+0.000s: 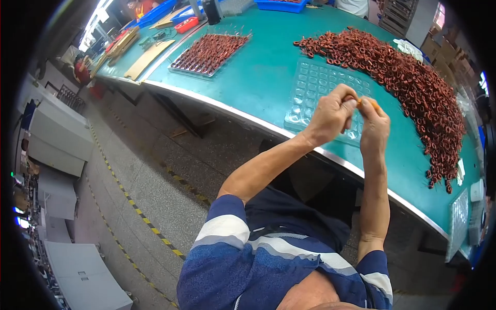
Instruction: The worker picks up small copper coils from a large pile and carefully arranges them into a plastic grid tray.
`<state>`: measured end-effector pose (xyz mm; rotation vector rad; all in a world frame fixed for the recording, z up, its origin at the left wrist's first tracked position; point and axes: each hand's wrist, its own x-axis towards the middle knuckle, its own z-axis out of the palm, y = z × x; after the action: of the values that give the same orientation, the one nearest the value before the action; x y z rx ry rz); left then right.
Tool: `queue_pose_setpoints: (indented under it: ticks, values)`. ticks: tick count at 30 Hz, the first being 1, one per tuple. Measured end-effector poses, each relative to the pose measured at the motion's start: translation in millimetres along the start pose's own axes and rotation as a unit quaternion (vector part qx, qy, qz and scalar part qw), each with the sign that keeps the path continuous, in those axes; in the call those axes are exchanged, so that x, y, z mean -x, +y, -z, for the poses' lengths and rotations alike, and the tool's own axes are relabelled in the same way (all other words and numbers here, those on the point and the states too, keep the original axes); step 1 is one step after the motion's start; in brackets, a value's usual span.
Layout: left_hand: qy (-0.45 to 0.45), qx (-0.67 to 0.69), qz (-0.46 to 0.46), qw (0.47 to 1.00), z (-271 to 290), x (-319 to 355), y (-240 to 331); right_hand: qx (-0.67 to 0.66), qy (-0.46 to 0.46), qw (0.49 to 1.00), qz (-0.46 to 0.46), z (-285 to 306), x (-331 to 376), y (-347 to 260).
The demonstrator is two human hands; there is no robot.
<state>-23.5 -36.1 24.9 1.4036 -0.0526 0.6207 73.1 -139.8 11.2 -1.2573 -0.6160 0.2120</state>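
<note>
My left hand (332, 114) and my right hand (375, 124) meet above the near part of a clear plastic tray (310, 85) with rows of round pockets. Both hands are closed, thumbs and fingers pinched together almost tip to tip. Orange shows at the fingertips; whether it is finger covers or part of a held piece I cannot tell. Whatever sits in the pinch is too small and covered to name. Beyond and to the right, a long heap of red ring-shaped coils (385, 64) with thin wire ends curves around the tray.
A second clear tray (209, 54) filled with red coils stands farther left on the green table (258, 72). Blue bins (281, 6) and a red basket (186, 25) lie at the back. More trays (458, 222) lean at the right edge. Other people (142, 8) are in the far background.
</note>
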Motion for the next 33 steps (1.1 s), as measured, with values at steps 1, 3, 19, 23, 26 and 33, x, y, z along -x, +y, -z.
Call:
queue_pose_setpoints:
  ticks: [1,3,19,23,26,33]
  values:
    - [0.015,0.027,0.007,1.0,3,-2,-3,-0.021,0.01,0.999,-0.049,-1,-1,5]
    - [0.022,0.009,0.019,1.0,18,3,-7,0.001,0.0,1.0,0.022,-13,5,13]
    - [-0.058,0.038,0.03,0.997,10,13,6,0.01,-0.034,0.999,0.035,-7,15,23]
    - [-0.046,-0.021,0.016,0.999,7,14,9,0.01,-0.002,0.997,0.078,-10,20,8]
    - [-0.016,-0.073,0.001,0.997,16,17,4,0.177,0.027,0.971,0.159,-10,37,-22]
    - [-0.06,0.052,0.111,0.991,25,19,8,-0.042,0.001,0.998,0.05,-10,39,-22]
